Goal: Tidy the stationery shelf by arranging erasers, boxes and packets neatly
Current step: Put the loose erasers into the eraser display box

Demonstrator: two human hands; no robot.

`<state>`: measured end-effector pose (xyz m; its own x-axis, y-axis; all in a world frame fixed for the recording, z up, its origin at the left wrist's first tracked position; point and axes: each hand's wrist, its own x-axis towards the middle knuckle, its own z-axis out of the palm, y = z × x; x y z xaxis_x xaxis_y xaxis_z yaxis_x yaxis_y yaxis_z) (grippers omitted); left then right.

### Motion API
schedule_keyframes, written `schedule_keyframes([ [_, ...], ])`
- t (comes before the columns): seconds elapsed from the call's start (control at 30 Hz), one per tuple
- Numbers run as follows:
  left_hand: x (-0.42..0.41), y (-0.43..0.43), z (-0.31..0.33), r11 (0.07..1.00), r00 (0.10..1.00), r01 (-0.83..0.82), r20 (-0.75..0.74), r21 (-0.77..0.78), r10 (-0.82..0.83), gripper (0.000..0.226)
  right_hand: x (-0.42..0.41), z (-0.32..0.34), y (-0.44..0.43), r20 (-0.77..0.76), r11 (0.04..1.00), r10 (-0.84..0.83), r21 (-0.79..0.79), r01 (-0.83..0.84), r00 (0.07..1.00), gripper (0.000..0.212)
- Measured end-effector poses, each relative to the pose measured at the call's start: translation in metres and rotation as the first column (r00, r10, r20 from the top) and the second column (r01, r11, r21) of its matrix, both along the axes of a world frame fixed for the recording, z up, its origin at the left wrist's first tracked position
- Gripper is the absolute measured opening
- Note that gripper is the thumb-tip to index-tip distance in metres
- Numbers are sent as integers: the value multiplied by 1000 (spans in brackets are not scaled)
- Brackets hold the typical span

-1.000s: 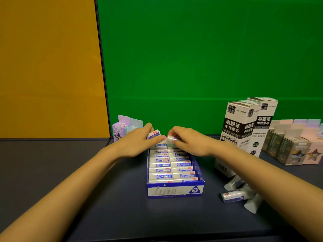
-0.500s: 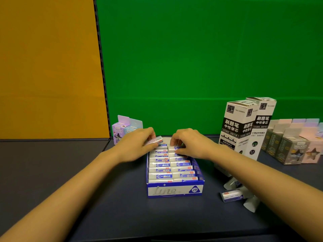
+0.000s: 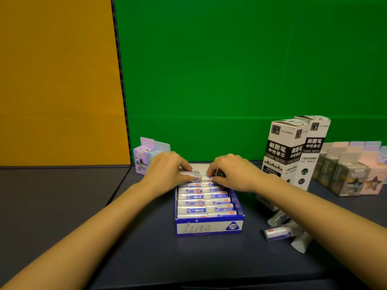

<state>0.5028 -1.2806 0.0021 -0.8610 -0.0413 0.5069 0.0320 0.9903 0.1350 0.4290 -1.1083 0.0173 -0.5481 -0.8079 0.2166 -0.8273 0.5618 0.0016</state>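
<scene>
**Both hands at the rear row of the eraser box**

The eraser box (image 3: 209, 227) is a blue-and-white open tray marked "2B" on its front wall. It stands on the dark surface (image 3: 136, 254). Inside it, wrapped erasers (image 3: 201, 210) lie in two columns side by side, row behind row. Each has its long axis across the box, left to right, with the printed sleeve facing up.

At the rear of the box, the left hand (image 3: 165, 171) has its grip narrowed on the back-left eraser (image 3: 191, 175), pinched between thumb and fingers. This eraser also lies crosswise. Whether it is fully seated in its row cannot be told. The right hand (image 3: 232, 173) has its grip curled on the back-right eraser (image 3: 206, 177), whose white end points toward the left column. The two erasers nearly meet end to end over the box's middle line.

Just right of the box, loose erasers (image 3: 277, 234) lie scattered on the surface, one crosswise and the others tilted. Behind them and to the right of the box, two tall refill boxes (image 3: 287, 151) stand upright, side by side. Farther right are rows of small grey and pink packets (image 3: 347, 178). Behind the box's left rear corner stand small purple packets (image 3: 142, 159).
</scene>
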Motion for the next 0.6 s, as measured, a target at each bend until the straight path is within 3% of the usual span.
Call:
schedule_keyframes([
  [0.6,1,-1,-2,986,990,78,129,-145,-59,26,4,-2,4,20,1000,-7,21,7,1000,28],
])
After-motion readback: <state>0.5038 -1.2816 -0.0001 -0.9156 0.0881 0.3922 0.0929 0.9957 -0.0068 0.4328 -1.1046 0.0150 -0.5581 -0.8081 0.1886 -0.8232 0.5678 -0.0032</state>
